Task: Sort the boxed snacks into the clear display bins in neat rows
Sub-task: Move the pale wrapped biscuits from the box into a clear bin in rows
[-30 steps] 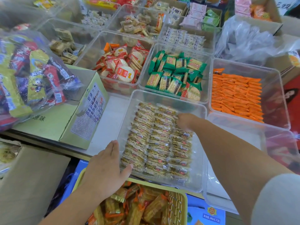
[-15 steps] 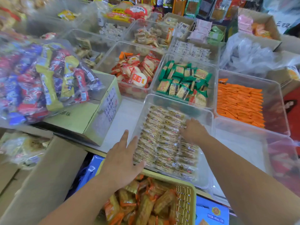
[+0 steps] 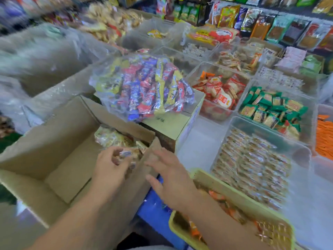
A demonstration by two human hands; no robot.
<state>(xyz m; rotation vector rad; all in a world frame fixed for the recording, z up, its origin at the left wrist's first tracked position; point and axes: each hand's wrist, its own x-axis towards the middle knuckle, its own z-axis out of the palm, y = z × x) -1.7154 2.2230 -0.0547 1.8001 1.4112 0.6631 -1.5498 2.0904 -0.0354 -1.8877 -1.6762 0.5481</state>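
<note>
The left hand point(image 3: 111, 165) is down inside the open cardboard box point(image 3: 59, 159), its fingers curled around a small wrapped snack packet point(image 3: 128, 152) at the box's right end. The right hand point(image 3: 168, 175) hovers just right of the box's right wall with fingers spread and loose, holding nothing.

The cardboard box fills the lower left; the rest is placed from it. Right of it, well apart, sits a clear bin point(image 3: 297, 150) packed with tidy rows of pale wrapped snacks point(image 3: 252, 168). Nearer the person than that bin, and right of the box, is a yellow-green basket point(image 3: 207, 175) with orange-wrapped snacks point(image 3: 216, 197) in it. Between box and basket a blue crate point(image 3: 155, 213) shows. Behind the box's far right corner stands a closed carton point(image 3: 171, 123) with a clear bag of mixed bright packets point(image 3: 144, 87) resting on top. Farther right of the carton are clear bins of red-and-white packets point(image 3: 219, 92) and green packets point(image 3: 272, 109). Inside the box, at its far right corner, lies a bag of pale snacks point(image 3: 111, 136), just beyond the left hand.
</note>
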